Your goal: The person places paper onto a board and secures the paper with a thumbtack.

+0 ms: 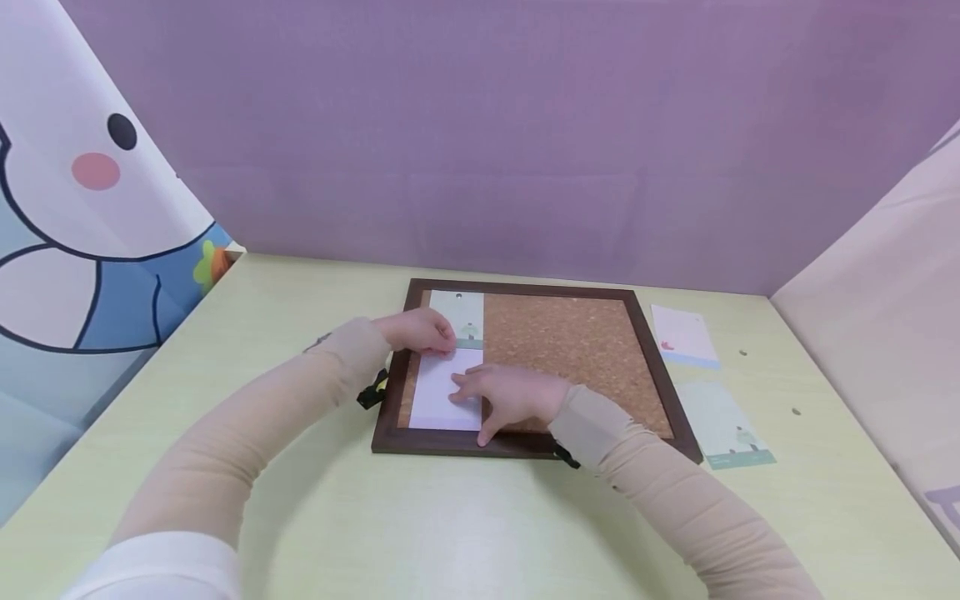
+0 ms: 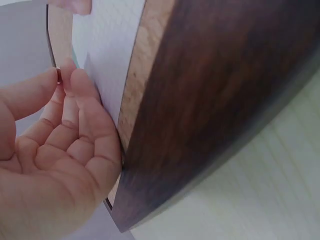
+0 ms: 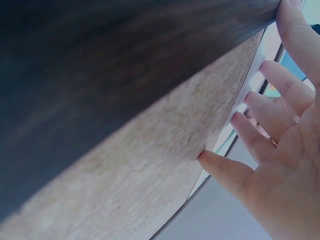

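Observation:
A dark-framed cork board (image 1: 570,342) lies on the table. On its left strip, a pale green card (image 1: 457,312) sits above a white card (image 1: 442,400), with a small tack (image 1: 459,296) at the green card's top. My left hand (image 1: 425,330) is over the line where the cards meet. Between its thumb and forefinger it pinches a small metallic thumbtack (image 2: 59,75), its other fingers curled. My right hand (image 1: 517,395) spreads its fingers over the white card, fingertips pressing its right part, while the thumb (image 3: 295,30) reaches the frame's near edge.
To the right of the board lie a pink-and-blue card (image 1: 684,335) and a pale green card (image 1: 723,425). Two small tacks, one farther back (image 1: 743,352) and one nearer (image 1: 796,411), rest beyond them. A purple cloth (image 1: 480,150) hangs behind the table.

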A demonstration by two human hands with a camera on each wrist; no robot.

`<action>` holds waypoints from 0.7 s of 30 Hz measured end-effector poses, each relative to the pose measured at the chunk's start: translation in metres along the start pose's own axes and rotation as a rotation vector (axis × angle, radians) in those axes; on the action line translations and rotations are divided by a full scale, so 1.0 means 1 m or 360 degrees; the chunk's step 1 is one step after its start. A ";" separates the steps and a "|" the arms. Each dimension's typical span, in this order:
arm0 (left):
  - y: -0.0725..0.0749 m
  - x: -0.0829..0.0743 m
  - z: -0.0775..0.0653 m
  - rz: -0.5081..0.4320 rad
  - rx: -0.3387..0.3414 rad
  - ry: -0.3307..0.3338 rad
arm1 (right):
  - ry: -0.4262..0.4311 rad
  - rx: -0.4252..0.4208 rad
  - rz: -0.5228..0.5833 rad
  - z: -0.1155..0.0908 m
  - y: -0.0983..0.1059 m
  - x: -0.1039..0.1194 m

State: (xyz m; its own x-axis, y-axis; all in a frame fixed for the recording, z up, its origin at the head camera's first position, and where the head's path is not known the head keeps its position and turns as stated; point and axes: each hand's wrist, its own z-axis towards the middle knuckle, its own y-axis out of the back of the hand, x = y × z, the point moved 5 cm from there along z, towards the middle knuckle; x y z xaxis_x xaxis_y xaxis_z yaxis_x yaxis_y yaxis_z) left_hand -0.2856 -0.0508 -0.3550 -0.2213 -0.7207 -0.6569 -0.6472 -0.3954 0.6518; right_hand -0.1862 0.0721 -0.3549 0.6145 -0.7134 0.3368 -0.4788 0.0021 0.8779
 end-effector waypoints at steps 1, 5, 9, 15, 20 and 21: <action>0.000 -0.001 0.001 0.0015 -0.0011 0.0002 | 0.0001 -0.0001 -0.0004 0.000 0.000 0.000; -0.002 -0.001 0.004 0.0083 -0.0040 0.0023 | 0.0006 -0.0005 -0.0004 -0.001 0.001 0.001; -0.004 -0.002 0.005 0.0156 -0.0078 0.0048 | -0.0002 -0.0005 0.0012 -0.002 0.002 0.001; -0.006 -0.003 0.006 0.0189 -0.0108 0.0091 | 0.0011 -0.0009 0.0021 -0.002 0.002 0.001; -0.008 -0.002 0.009 0.0223 -0.0115 0.0130 | 0.0021 -0.0013 0.0032 -0.002 0.001 0.001; -0.009 -0.002 0.010 0.0233 -0.0116 0.0140 | 0.0018 -0.0012 0.0036 -0.002 0.001 0.001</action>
State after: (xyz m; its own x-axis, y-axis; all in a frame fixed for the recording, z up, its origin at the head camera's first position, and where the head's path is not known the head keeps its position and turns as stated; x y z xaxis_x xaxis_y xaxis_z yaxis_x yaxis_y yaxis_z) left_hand -0.2864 -0.0405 -0.3631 -0.2426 -0.8193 -0.5195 -0.5576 -0.3205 0.7658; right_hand -0.1846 0.0729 -0.3533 0.6106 -0.7050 0.3607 -0.4881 0.0237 0.8725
